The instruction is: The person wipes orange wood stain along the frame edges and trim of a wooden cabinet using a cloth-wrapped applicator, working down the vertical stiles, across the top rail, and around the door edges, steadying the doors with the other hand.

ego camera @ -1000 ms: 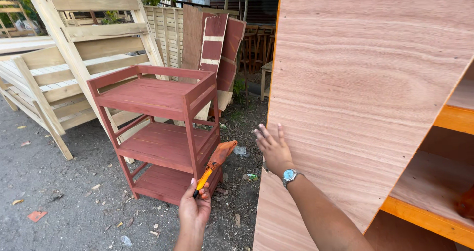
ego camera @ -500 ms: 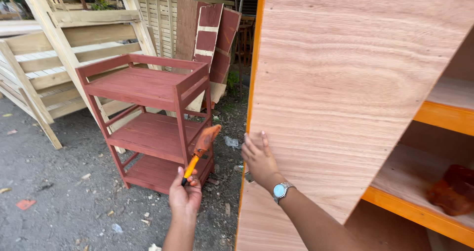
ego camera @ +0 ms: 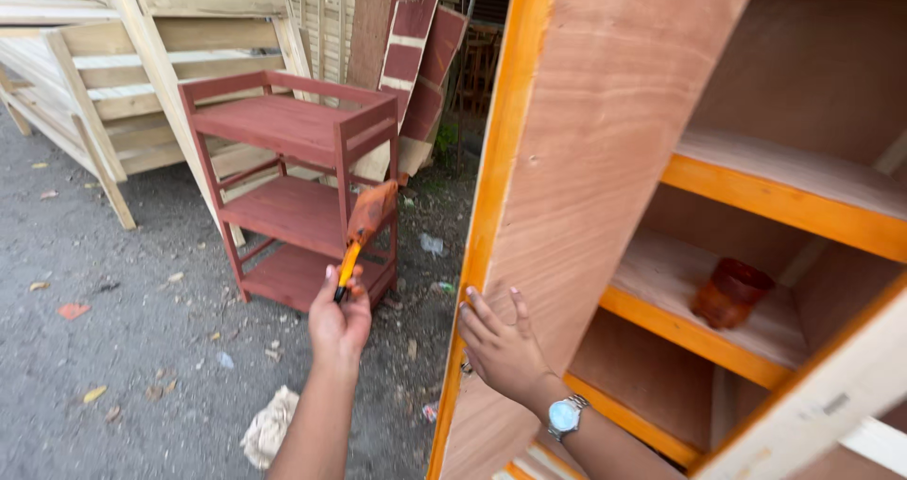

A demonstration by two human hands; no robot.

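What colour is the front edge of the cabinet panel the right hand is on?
Orange, on the cabinet panel's front edge under the right hand; head view.

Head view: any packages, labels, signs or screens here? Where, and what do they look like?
Sticker: small pale grey rectangle on the unpainted wooden bar at lower right; its marks are too small to tell.
Watch dial: round, pale face in a silver case, on the right hand's wrist beside the cabinet's orange edge; an analogue face, not a screen.
No packages, signs or screens otherwise.
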